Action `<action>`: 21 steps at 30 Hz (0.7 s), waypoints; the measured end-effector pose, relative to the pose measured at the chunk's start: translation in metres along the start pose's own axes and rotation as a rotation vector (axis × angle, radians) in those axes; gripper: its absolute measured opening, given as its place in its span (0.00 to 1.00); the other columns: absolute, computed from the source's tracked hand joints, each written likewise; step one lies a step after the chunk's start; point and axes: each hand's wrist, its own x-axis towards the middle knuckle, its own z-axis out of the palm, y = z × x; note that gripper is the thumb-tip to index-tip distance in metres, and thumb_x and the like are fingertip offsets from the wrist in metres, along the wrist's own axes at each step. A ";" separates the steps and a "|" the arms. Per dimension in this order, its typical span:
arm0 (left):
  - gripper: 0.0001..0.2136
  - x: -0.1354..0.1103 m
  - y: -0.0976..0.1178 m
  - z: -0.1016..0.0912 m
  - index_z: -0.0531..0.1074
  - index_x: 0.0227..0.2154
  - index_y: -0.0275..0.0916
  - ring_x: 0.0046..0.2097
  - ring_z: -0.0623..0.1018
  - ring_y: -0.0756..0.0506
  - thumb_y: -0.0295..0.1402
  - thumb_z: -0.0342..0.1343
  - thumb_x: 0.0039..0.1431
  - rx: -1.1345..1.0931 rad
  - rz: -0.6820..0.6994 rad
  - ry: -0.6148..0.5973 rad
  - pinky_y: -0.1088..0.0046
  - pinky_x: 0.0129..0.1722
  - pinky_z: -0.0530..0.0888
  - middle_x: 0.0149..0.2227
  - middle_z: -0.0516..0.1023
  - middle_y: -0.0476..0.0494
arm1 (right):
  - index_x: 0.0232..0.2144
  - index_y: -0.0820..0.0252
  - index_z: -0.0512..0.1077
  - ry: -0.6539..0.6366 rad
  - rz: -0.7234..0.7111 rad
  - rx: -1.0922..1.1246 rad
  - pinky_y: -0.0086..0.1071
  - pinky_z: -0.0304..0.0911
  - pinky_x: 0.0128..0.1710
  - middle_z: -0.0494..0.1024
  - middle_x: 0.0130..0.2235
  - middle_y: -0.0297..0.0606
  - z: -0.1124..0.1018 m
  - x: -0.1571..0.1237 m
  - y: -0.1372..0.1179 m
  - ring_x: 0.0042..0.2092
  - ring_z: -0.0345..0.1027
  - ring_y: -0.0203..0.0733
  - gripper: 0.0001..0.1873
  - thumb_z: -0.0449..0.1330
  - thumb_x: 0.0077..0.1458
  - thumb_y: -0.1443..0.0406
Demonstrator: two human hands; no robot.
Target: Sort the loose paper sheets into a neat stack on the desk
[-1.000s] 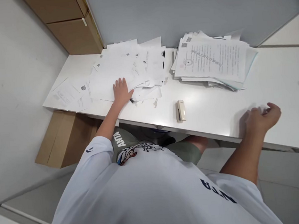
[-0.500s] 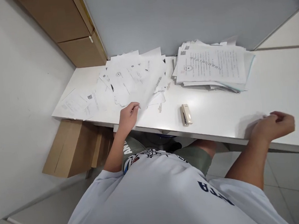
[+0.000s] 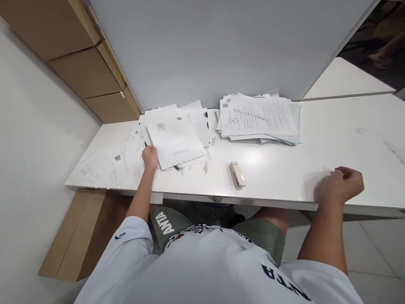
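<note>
Closest to me, the white cotton T-shirt (image 3: 196,280) and olive shorts (image 3: 164,221) fill the bottom of the view. My left hand (image 3: 150,157) rests at the near edge of the loose paper sheets (image 3: 175,138), its fingers bunched together; I cannot tell whether they pinch a sheet. My right hand (image 3: 339,186) sits well apart on the table edge, fingers half curled, and I cannot tell whether anything is inside them. A slim cream stapler (image 3: 237,175) lies between the hands, nearer the left. Beyond it sits a thick, slightly fanned stack of printed documents (image 3: 258,118), just beside the loose sheets, which spread leftward in a thin, overlapping layer. The glossy white table (image 3: 366,156) butts against a smooth grey partition (image 3: 214,42). Flat-sided cardboard boxes (image 3: 73,54) line the white wall (image 3: 22,163), another cardboard box (image 3: 78,238) stands below the table, and pale floor tiles (image 3: 374,255) show at right.
</note>
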 end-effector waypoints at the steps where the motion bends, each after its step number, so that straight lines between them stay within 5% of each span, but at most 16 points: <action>1: 0.04 0.000 -0.002 -0.002 0.71 0.25 0.38 0.46 0.75 0.40 0.24 0.53 0.52 0.032 0.008 -0.006 0.62 0.51 0.69 0.31 0.77 0.42 | 0.28 0.57 0.65 -0.001 -0.002 0.004 0.42 0.62 0.42 0.67 0.30 0.38 0.000 0.000 0.000 0.35 0.64 0.46 0.10 0.50 0.39 0.72; 5: 0.09 -0.022 -0.015 -0.004 0.75 0.39 0.37 0.62 0.65 0.33 0.28 0.55 0.55 0.355 0.192 -0.058 0.54 0.62 0.57 0.47 0.78 0.33 | 0.28 0.57 0.65 -0.008 -0.005 0.007 0.44 0.63 0.43 0.68 0.29 0.39 0.003 0.004 0.003 0.36 0.66 0.49 0.10 0.50 0.39 0.71; 9: 0.21 -0.060 -0.035 -0.005 0.68 0.55 0.34 0.66 0.59 0.32 0.33 0.51 0.60 0.637 0.427 -0.155 0.51 0.64 0.53 0.59 0.71 0.31 | 0.27 0.57 0.68 0.015 0.002 -0.007 0.46 0.65 0.43 0.71 0.30 0.41 -0.002 -0.001 -0.005 0.38 0.70 0.53 0.10 0.50 0.39 0.69; 11: 0.22 -0.080 -0.043 -0.010 0.67 0.57 0.35 0.66 0.59 0.32 0.35 0.50 0.61 0.641 0.453 -0.192 0.50 0.64 0.55 0.58 0.73 0.32 | 0.29 0.57 0.70 0.045 -0.066 0.007 0.47 0.67 0.45 0.74 0.33 0.42 -0.013 -0.029 -0.024 0.41 0.72 0.54 0.11 0.49 0.43 0.68; 14: 0.20 -0.112 -0.054 -0.022 0.71 0.54 0.38 0.64 0.62 0.31 0.35 0.50 0.61 0.643 0.467 -0.219 0.49 0.62 0.57 0.55 0.76 0.34 | 0.37 0.51 0.73 -0.034 -0.303 0.054 0.51 0.66 0.50 0.78 0.40 0.41 -0.034 -0.116 -0.063 0.46 0.72 0.55 0.13 0.49 0.55 0.63; 16: 0.17 -0.133 -0.059 -0.032 0.74 0.51 0.41 0.62 0.66 0.30 0.35 0.49 0.61 0.636 0.481 -0.215 0.48 0.60 0.60 0.56 0.75 0.37 | 0.44 0.44 0.72 -0.314 -0.445 0.190 0.53 0.69 0.45 0.78 0.42 0.36 -0.044 -0.185 -0.083 0.45 0.74 0.54 0.16 0.47 0.59 0.60; 18: 0.15 -0.154 -0.063 -0.043 0.75 0.48 0.43 0.60 0.68 0.31 0.35 0.49 0.62 0.620 0.503 -0.213 0.48 0.59 0.62 0.55 0.75 0.38 | 0.44 0.43 0.72 -0.774 -0.687 0.327 0.52 0.70 0.42 0.79 0.41 0.36 -0.046 -0.240 -0.095 0.43 0.75 0.52 0.17 0.46 0.60 0.62; 20: 0.13 -0.176 -0.068 -0.054 0.77 0.43 0.43 0.57 0.71 0.32 0.35 0.50 0.61 0.613 0.519 -0.219 0.49 0.58 0.64 0.52 0.78 0.38 | 0.46 0.44 0.73 -1.144 -0.932 0.394 0.52 0.70 0.46 0.79 0.44 0.37 -0.039 -0.270 -0.100 0.46 0.74 0.51 0.19 0.45 0.61 0.64; 21: 0.11 -0.186 -0.071 -0.060 0.77 0.40 0.44 0.55 0.72 0.33 0.36 0.50 0.61 0.610 0.519 -0.226 0.49 0.57 0.65 0.48 0.79 0.37 | 0.47 0.46 0.73 -1.230 -0.999 0.390 0.52 0.68 0.49 0.79 0.46 0.38 -0.033 -0.276 -0.102 0.49 0.73 0.50 0.20 0.45 0.61 0.65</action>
